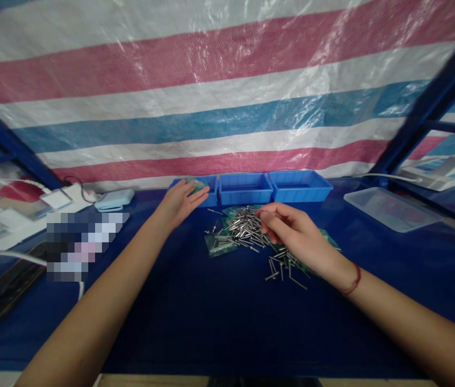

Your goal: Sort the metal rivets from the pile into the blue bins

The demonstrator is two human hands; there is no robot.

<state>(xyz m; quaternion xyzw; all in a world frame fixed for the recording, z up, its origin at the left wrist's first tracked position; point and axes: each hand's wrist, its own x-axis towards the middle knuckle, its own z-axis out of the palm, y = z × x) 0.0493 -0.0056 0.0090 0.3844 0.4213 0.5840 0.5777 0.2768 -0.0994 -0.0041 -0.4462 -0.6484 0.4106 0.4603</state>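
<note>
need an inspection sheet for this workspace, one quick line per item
surface: blue tabletop, partly covered
things handled: loose metal pins heaped with green packets, near three blue bins
clutter: phone at left, clear plastic piece at right
left hand: open at the left bin, by a green packet
right hand: curled over the pins, grip unclear
cables: white ones at both sides
surroundings: striped sheet behind, blue frame
</note>
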